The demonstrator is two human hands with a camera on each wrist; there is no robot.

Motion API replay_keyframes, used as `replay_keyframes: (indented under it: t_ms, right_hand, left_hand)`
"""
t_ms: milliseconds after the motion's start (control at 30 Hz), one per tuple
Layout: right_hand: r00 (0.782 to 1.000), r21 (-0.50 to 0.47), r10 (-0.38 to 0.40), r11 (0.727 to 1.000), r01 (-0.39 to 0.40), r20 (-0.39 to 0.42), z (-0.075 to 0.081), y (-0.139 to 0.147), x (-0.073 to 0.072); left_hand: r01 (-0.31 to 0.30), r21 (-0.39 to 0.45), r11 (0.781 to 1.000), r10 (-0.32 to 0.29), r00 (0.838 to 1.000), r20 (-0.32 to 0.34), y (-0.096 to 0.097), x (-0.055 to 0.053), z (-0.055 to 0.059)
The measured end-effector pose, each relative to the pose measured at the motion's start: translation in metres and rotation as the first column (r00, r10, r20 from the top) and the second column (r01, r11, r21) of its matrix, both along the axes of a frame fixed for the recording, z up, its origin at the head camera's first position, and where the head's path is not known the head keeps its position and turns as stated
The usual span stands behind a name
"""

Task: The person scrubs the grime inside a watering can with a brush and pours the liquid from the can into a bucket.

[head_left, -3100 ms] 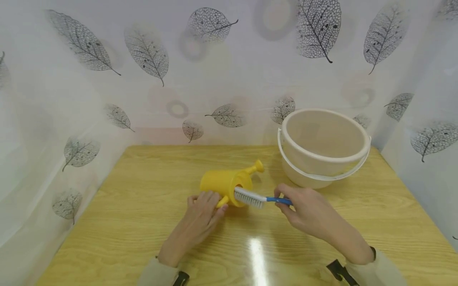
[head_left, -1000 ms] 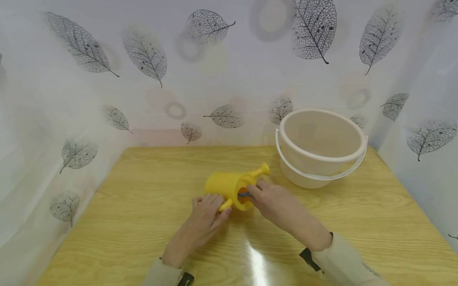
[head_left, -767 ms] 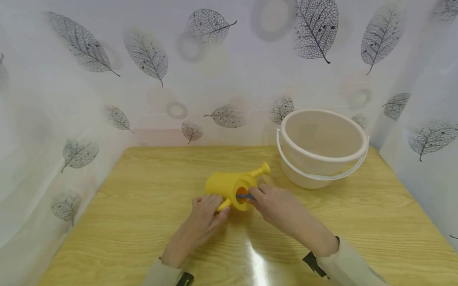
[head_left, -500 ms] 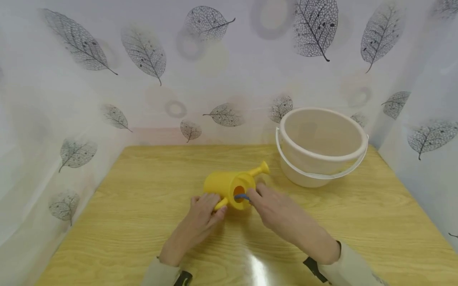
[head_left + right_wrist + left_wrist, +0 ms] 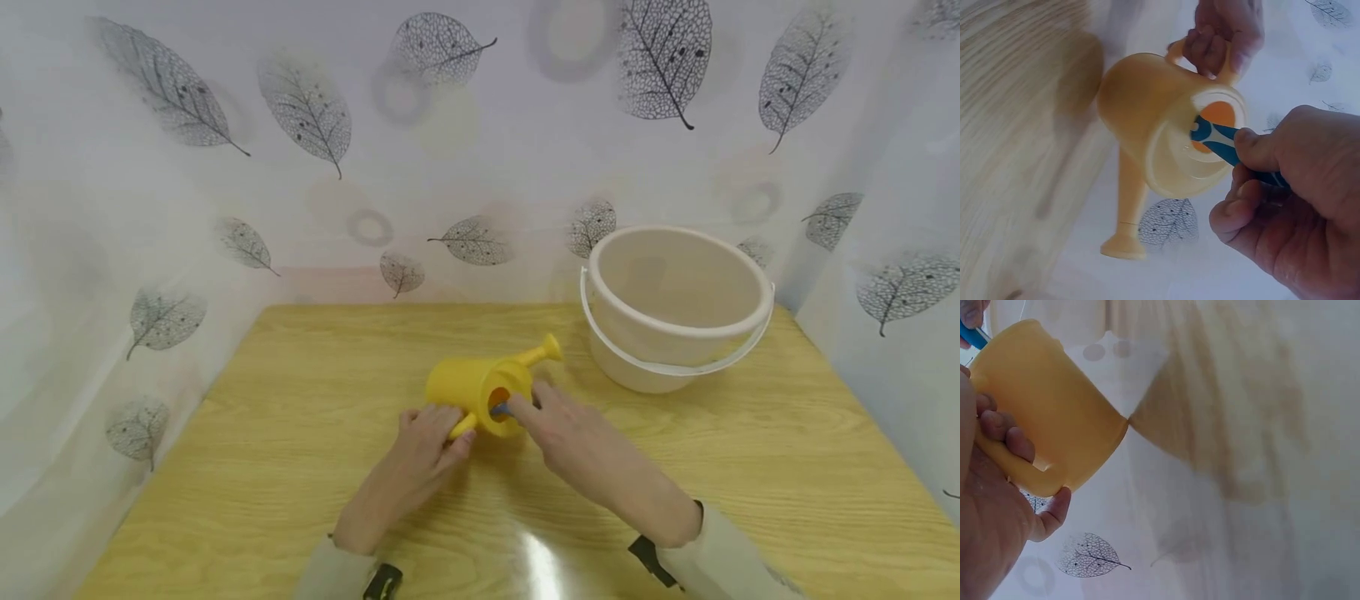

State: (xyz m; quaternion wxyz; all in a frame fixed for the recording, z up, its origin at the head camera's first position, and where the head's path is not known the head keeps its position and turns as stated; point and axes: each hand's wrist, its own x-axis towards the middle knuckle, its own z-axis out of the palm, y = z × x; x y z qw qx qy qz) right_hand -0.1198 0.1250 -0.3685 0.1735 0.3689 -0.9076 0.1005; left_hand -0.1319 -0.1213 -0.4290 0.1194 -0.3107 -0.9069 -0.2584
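A yellow watering can point(image 5: 456, 382) lies tipped on its side, its opening facing right and its spout pointing to the back right. My left hand point(image 5: 416, 454) grips its handle point(image 5: 1019, 464), fingers curled through the loop in the left wrist view. With my right hand point(image 5: 577, 442) I pinch the blue handle of a brush point(image 5: 1225, 145) at the can's opening. The brush's bristled head is out of sight inside the can. In the right wrist view the can's orange-looking interior shows around the brush handle.
A white bucket point(image 5: 652, 362) with its carrying handle hanging down in front stands at the back right of the wooden table point(image 5: 247, 467). Behind the table hangs a pale curtain point(image 5: 480, 150) printed with leaves.
About three seconds ago the bristles were partly outside the can; my right hand has since pushed the brush inside. Lately it shifts slightly at the opening, while my left hand keeps its hold.
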Motion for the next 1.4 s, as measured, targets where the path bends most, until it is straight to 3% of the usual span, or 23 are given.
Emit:
replay_keyframes:
  t_ms: [167,300,500,700,933,1033,1167,1267,1400]
  right_hand:
    - [1.0,-0.016,-0.002,1.0,0.001,-0.029,0.006,0.005,0.002]
    - [1.0,-0.032,-0.003,0.999,0.003,0.013,0.006,0.009,0.002]
    - [0.988,-0.049,-0.047,0.997,0.055,0.145,0.002,0.012,-0.001]
    - [0.951,-0.065,-0.141,0.984,0.164,0.274,-0.003,0.009,0.001]
    - [0.948,-0.019,-0.233,0.97,0.243,0.215,-0.003,0.001,0.007]
    - [0.92,-0.038,-0.263,0.958,0.286,0.29,0.002,-0.004,0.01]
    - [0.88,-0.101,-0.23,0.95,0.296,0.415,0.008,-0.009,0.012]
    - [0.827,-0.131,-0.21,0.938,0.32,0.521,0.009,-0.011,0.009]
    - [0.772,-0.141,-0.215,0.92,0.365,0.598,0.006,-0.013,0.001]
  left_hand:
    - [-0.006,-0.025,1.0,0.006,1.0,0.004,0.001,-0.002,0.003]
    - [-0.009,-0.062,0.998,0.009,1.0,-0.003,0.004,-0.001,0.004]
    - [-0.046,-0.138,0.989,0.039,0.998,-0.057,0.01,0.002,0.006]
    - [-0.064,-0.176,0.982,0.056,0.997,-0.048,0.013,0.004,0.006]
    - [-0.058,-0.139,0.989,0.057,0.998,-0.011,0.011,0.005,0.007]
    - [-0.056,-0.14,0.989,0.053,0.998,-0.028,0.011,0.004,0.006]
    - [-0.059,-0.136,0.989,0.055,0.998,-0.036,0.012,0.005,0.006]
    - [-0.059,-0.133,0.989,0.053,0.998,-0.043,0.012,0.005,0.006]
    - [-0.055,-0.126,0.991,0.05,0.998,-0.041,0.012,0.005,0.006]
